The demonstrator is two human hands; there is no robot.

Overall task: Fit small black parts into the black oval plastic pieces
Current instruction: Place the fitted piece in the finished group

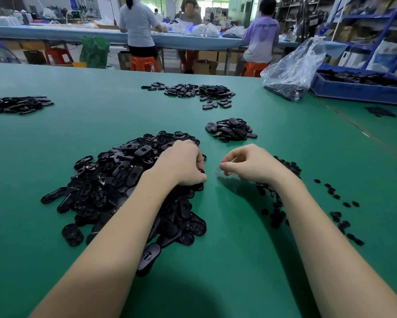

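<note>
Forearms (114,237) over oval pieces (105,180)

- A green table (55,145) carries everything.
- A big heap of black oval pieces (114,180) lies left of centre.
- Smaller heaps (230,129) lie beyond.
- Small black parts (337,214) lie scattered right.
- A clear plastic bag (291,72) and a blue bin (362,88) sit far right.

Bright, even overhead light across green table (55,157). Soft shadows under right hand (250,165) and both forearms; broad dark shadow at near edge, bottom centre. Small highlights on glossy black oval pieces (114,180). Glare on plastic bag (293,65). Wide-angle bend at edges, table edge curved. Background workers soft, one face blurred. Foreground sharp.
</note>
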